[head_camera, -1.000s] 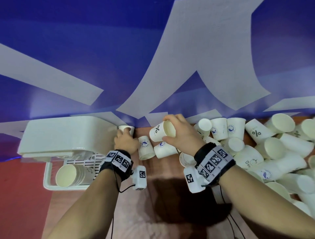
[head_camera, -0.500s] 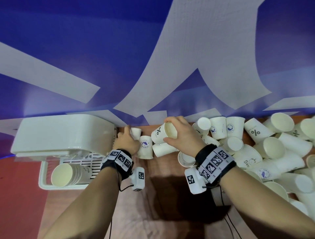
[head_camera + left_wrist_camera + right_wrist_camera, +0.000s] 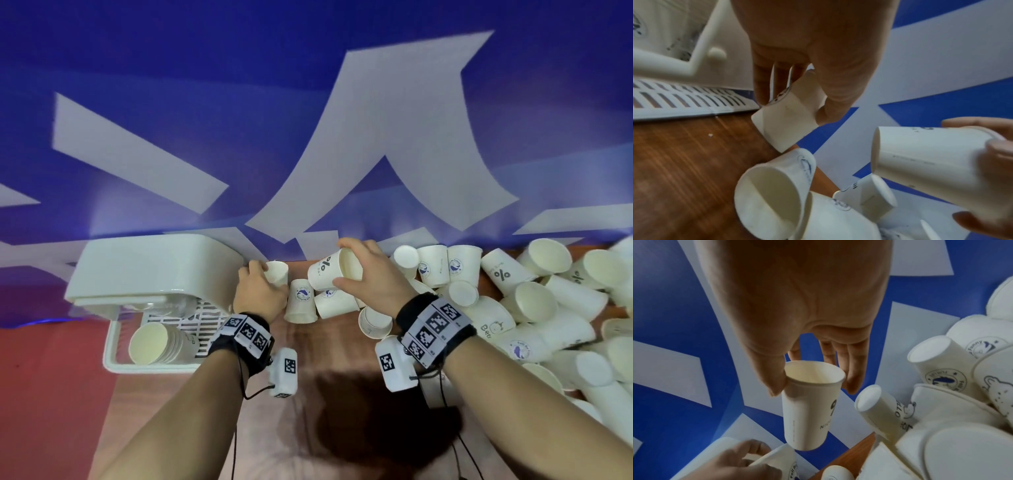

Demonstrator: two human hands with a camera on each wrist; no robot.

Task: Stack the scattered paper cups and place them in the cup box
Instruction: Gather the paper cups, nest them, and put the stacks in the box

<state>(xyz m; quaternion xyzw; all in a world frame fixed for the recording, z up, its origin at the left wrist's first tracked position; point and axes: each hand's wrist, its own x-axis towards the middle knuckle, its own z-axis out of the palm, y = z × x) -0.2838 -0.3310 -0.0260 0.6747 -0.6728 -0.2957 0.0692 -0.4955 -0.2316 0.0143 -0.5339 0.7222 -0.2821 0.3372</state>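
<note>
My right hand (image 3: 363, 270) grips a white paper cup with a % mark (image 3: 325, 274) by its rim, held above the table with its mouth toward me; the right wrist view shows the same cup (image 3: 809, 408) between thumb and fingers. My left hand (image 3: 260, 287) holds a smaller white cup (image 3: 276, 271) next to the cup box, and in the left wrist view this cup (image 3: 789, 120) is tilted with its base touching the wood. The white cup box (image 3: 150, 274) stands at the left, with a stack of cups (image 3: 154, 342) lying in its slotted tray.
A big pile of loose white cups (image 3: 531, 308) covers the table's right side. Two cups (image 3: 301, 305) lie just below my hands. A blue and white banner wall (image 3: 308, 137) rises right behind the table. Bare wooden tabletop (image 3: 325, 342) shows between my forearms.
My left hand has taken hold of the small cup by the box and tilted it off the table. My right hand keeps its cup, almost in place.
</note>
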